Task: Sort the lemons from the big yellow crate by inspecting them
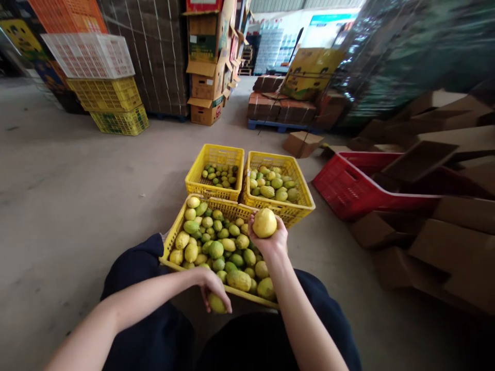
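A seated worker in a warehouse cradles a large pale-yellow fruit (265,223) in the right hand (275,238), above the far right corner of a brimming front crate (247,296). From where I stand, that cupped hold looks the riskier: a tilt of the wrist could roll the fruit off the palm and bruise the produce below. The left hand (211,286) clasps a smaller yellow fruit (217,304) from above, just outside the near rim; should those fingers loosen, it would likely drop to the floor (96,206).

The larger fruit sits on the upturned palm, fingers curled around its side, its top uncovered. The smaller one hangs beneath the left palm, partly hidden by the fingers. Beyond stand a left rear crate (212,191) and a right rear crate (304,193), both holding fruit.
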Motion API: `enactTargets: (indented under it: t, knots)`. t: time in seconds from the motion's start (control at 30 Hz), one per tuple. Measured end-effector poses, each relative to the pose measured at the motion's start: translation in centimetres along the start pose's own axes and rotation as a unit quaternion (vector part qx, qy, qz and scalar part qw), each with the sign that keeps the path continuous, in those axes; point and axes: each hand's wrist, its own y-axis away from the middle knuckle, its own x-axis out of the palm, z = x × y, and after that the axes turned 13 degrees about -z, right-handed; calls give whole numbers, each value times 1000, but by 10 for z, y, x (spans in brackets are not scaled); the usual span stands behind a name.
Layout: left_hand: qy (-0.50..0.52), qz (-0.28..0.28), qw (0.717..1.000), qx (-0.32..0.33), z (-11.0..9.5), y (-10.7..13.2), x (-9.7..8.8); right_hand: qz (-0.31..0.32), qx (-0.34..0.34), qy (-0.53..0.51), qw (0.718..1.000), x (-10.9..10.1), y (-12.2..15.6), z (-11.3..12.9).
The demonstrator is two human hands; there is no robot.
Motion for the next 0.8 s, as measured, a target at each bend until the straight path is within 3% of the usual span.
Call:
enactTargets:
  t: [0.07, 0.13, 0.17, 0.23, 0.3, 0.37, 0.53, 0.7, 0.8]
  knots:
    - [-1, 18, 1000, 19, -31, 7, 8, 23, -19, 25, 999, -4, -5, -1]
    - [63, -16, 987, 144, -80, 22, 15, 40, -39, 48, 997, -6, -10, -3]
    - [119, -32, 968, 218, -106, 31, 16, 41, -42, 53, 997, -6, -11, -4]
    - [191, -69, 932, 299, -149, 49, 14, 23, -29, 45, 998, -5, -11, -6]
    - [251, -97, 900, 344, -170, 60, 5, -9, -1, 24, 1000, -2, -7, -9]
    - [275, -90, 899, 330, -171, 64, -5, -35, 17, 12, 999, 1, -4, -13]
    - [231, -43, 946, 223, -143, 60, -12, -62, 34, 72, 995, 3, -2, -32]
    - [227, -54, 947, 221, -139, 65, -11, -94, 56, 171, 979, -8, -13, -62]
    - [224, -33, 948, 223, -140, 68, -13, -104, 85, 247, 960, -28, -22, -87]
